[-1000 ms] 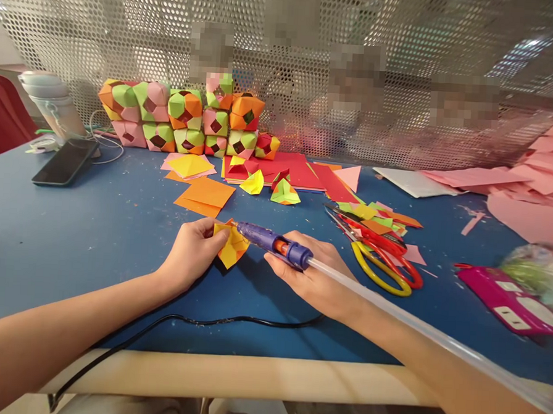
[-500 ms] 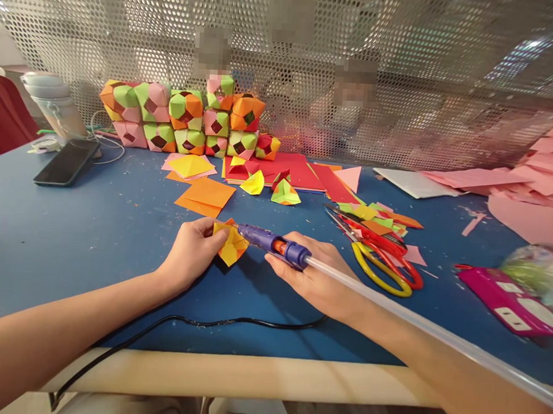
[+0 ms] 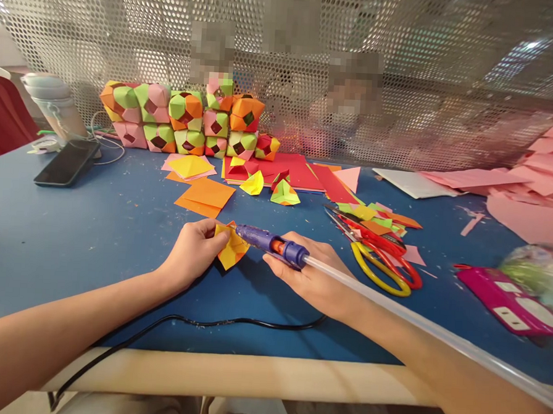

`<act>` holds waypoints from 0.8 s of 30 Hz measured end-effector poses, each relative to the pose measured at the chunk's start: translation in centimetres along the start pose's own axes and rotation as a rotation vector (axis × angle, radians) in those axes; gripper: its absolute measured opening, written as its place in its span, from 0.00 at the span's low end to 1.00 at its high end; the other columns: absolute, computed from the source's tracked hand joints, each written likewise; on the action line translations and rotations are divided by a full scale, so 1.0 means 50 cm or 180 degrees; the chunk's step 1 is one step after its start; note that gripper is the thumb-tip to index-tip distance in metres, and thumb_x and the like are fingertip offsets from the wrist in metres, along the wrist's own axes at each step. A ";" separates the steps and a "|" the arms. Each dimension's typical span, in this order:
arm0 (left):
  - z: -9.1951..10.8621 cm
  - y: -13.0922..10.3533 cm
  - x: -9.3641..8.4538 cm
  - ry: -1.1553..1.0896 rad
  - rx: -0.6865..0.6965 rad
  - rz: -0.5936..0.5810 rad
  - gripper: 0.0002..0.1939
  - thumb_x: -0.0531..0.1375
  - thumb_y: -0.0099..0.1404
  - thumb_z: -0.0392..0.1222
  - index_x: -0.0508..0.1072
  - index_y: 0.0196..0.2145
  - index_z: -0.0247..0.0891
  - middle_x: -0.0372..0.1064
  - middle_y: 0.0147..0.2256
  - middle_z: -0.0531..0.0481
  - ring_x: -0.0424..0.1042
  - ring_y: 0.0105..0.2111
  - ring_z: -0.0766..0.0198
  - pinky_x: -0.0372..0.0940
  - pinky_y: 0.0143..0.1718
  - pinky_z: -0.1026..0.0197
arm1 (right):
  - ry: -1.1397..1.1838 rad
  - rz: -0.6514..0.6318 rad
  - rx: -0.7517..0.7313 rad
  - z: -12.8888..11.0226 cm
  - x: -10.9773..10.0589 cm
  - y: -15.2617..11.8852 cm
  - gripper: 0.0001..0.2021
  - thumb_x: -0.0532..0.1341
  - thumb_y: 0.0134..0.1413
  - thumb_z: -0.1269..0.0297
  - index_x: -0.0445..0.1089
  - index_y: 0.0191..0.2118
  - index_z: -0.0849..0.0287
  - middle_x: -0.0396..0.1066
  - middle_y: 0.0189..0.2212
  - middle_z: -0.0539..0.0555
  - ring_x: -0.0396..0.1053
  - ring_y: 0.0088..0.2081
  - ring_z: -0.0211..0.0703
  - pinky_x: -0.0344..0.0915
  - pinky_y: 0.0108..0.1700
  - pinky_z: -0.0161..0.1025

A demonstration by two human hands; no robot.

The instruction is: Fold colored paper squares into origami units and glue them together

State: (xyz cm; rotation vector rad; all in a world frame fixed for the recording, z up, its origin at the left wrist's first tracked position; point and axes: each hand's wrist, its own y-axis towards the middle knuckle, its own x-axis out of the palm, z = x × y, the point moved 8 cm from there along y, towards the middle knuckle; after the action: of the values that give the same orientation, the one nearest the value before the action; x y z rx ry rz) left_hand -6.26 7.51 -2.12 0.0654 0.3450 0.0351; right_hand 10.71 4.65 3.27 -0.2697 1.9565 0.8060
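Pinched between the thumb and fingers of my left hand [image 3: 194,249] is a folded yellow and orange paper piece [image 3: 232,249]. My right hand [image 3: 322,272] is closed around a blue glue gun [image 3: 259,237], whose nozzle points left and meets the top of the paper piece, near my left thumb. A long clear glue stick [image 3: 392,306] sticks out of the gun's back and runs over my right forearm. Beyond my hands lie orange paper squares [image 3: 206,195] and small folded paper units, one yellow [image 3: 252,183] and one green and orange [image 3: 285,194].
Stacked paper balls [image 3: 183,119] stand at the back left against a perforated metal screen [image 3: 300,109]. Scissors [image 3: 384,271] and paper scraps lie right of my hands. A black cord [image 3: 243,321] crosses the front. A phone [image 3: 68,163] and bottle [image 3: 54,106] are at left, a pink packet [image 3: 508,299] at right.
The paper piece has tilted slightly and shifted a touch right and down. The gun's nozzle has moved slightly left. Both hands keep their grips.
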 end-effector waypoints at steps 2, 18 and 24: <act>-0.001 0.000 -0.001 -0.0114 -0.0035 0.0011 0.11 0.57 0.56 0.44 0.65 0.21 0.36 0.59 0.20 0.56 0.57 0.21 0.69 0.52 0.22 0.66 | 0.0019 -0.0028 0.0130 0.006 -0.005 0.000 0.09 0.55 0.57 0.57 0.61 0.29 0.56 0.67 0.21 0.48 0.65 0.22 0.38 0.58 0.25 0.34; -0.013 0.002 -0.008 -0.0806 -0.0275 0.0190 0.09 0.60 0.54 0.44 0.70 0.25 0.34 0.66 0.23 0.53 0.63 0.22 0.68 0.56 0.24 0.65 | 0.0554 -0.0042 0.0604 0.045 -0.016 0.001 0.11 0.55 0.56 0.55 0.68 0.33 0.56 0.71 0.24 0.50 0.69 0.27 0.42 0.64 0.28 0.36; -0.026 0.001 0.005 -0.1441 -0.0559 0.0075 0.09 0.62 0.52 0.43 0.70 0.27 0.34 0.68 0.24 0.53 0.68 0.25 0.66 0.62 0.28 0.63 | 0.0818 0.0189 0.0855 0.112 0.009 0.022 0.17 0.54 0.57 0.52 0.71 0.38 0.60 0.75 0.32 0.55 0.72 0.36 0.47 0.67 0.36 0.39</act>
State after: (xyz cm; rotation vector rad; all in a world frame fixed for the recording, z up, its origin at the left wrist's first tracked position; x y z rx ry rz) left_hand -6.45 7.64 -3.42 -0.0962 -0.1120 0.0723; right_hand 13.89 9.12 1.58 -0.1606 2.2964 0.5572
